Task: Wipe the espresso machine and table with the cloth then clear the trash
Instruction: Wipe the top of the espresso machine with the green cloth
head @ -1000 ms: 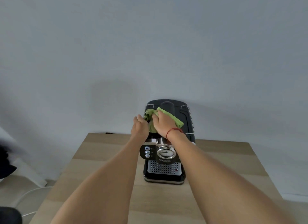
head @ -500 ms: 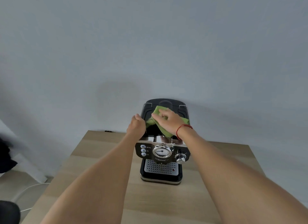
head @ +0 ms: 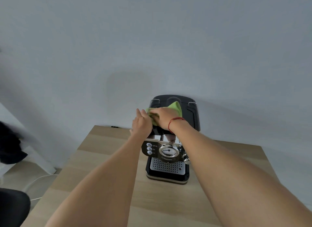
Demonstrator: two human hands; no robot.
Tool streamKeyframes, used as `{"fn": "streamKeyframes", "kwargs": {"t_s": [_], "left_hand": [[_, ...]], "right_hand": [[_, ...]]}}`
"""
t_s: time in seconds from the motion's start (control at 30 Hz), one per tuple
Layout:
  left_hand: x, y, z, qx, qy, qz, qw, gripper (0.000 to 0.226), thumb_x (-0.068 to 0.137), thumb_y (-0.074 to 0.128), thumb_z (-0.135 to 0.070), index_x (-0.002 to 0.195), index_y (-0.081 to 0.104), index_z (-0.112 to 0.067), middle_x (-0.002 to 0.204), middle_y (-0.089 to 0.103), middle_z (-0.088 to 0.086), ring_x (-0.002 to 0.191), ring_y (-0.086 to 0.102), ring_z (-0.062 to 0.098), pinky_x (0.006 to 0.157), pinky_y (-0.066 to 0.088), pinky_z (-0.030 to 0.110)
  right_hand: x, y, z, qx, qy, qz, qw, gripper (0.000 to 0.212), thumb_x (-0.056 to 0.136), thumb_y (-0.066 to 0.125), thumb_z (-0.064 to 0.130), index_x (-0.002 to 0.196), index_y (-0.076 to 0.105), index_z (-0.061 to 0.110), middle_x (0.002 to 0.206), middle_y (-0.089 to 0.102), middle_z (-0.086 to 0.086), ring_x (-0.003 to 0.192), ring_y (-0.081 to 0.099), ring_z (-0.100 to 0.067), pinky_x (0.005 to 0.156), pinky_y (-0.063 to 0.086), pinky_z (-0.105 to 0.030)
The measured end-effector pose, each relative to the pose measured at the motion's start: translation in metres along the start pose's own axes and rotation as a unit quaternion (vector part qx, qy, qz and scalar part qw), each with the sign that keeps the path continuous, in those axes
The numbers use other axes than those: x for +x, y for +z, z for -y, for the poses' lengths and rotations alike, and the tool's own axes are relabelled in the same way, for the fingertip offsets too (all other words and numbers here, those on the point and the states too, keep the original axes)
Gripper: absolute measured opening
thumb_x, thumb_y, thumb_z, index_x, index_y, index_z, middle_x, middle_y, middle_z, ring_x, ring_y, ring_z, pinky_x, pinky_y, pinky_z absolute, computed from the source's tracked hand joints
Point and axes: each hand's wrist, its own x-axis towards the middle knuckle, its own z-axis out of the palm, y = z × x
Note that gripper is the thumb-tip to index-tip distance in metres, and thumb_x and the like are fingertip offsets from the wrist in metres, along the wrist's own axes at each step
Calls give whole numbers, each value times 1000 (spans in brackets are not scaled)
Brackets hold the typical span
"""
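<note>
A black and chrome espresso machine (head: 167, 166) stands at the back middle of the wooden table (head: 104, 159), against the wall. A green cloth (head: 175, 107) lies bunched on the machine's black top. My right hand (head: 163, 116), with a red string at the wrist, lies over the cloth and holds it against the top, near the left edge. My left hand (head: 141, 123) rests against the machine's upper left side with its fingers stretched upward, close beside the right hand. No trash is in view.
A grey wall rises right behind the machine. A small black item (head: 114, 126) sits at the table's back edge. Left of the table are a dark object (head: 10, 145), a white cable (head: 38, 179) on the floor and a black seat (head: 11, 208).
My right hand slid the cloth out to the right over the top and back to the left edge. My left hand's fingers went from curled to stretched.
</note>
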Motion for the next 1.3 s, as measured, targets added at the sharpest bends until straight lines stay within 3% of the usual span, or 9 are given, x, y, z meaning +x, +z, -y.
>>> {"fn": "streamKeyframes", "kwargs": {"t_s": [0.07,0.23,0.5,0.6,0.73,0.83,0.93,1.07,1.3], "left_hand": [[1,0,1,12,-7,-1,1000,57,100,8,-43,154,4,-25,157,25,9,146,18,29,117,10,54],[1,-1,0,24,-13,17,999,55,101,7,-38,154,5,-23,160,19,1,149,8,23,119,3,52],[2,-1,-1,26,-26,12,999,55,101,8,-37,150,21,-18,155,30,7,145,19,29,117,11,55],[2,0,-2,15,-24,6,1000,56,98,8,-39,144,29,-15,147,39,11,139,30,32,113,19,57],[5,1,2,7,-21,2,1000,60,95,7,-42,143,30,-15,145,42,12,137,32,33,112,20,58],[6,3,3,14,-21,7,1000,60,95,8,-42,146,27,-16,148,38,11,140,29,33,113,18,58],[4,2,4,18,-15,13,1000,63,95,7,-44,150,20,-17,154,32,10,144,23,32,116,15,57],[4,-1,3,15,-14,26,999,56,100,7,-40,153,12,-22,159,22,3,149,10,26,119,8,54],[4,0,3,3,-10,21,1000,57,99,7,-39,151,22,-20,155,29,6,146,17,28,117,11,55]], "right_hand": [[6,-3,2,94,19,18,995,33,97,33,28,86,61,39,77,69,13,75,62,-10,99,37,-42],[1,-37,-13,329,167,-141,919,33,102,35,23,125,57,14,117,65,-5,101,60,-17,87,45,-27],[-30,-20,-28,220,37,118,968,32,87,62,39,117,67,30,142,51,8,135,41,-16,114,29,-39],[-23,-15,-11,135,7,116,984,39,90,50,49,126,59,37,143,49,7,136,41,-21,112,32,-40],[-6,-7,2,-49,-2,125,991,45,99,22,51,139,40,40,158,20,8,148,9,-27,117,3,-56],[3,-2,2,-29,44,43,998,38,100,28,36,128,51,25,143,47,-2,134,39,-27,107,31,-40],[6,-7,-2,98,92,-42,990,30,100,35,25,116,59,16,102,69,-5,94,65,-24,69,43,-25],[-6,-30,-25,271,179,-173,930,31,100,38,23,118,61,12,111,68,-10,102,63,-28,83,47,-32],[-28,-15,-34,70,55,86,992,48,88,47,59,132,51,41,155,27,14,146,19,-20,116,11,-52]]}}
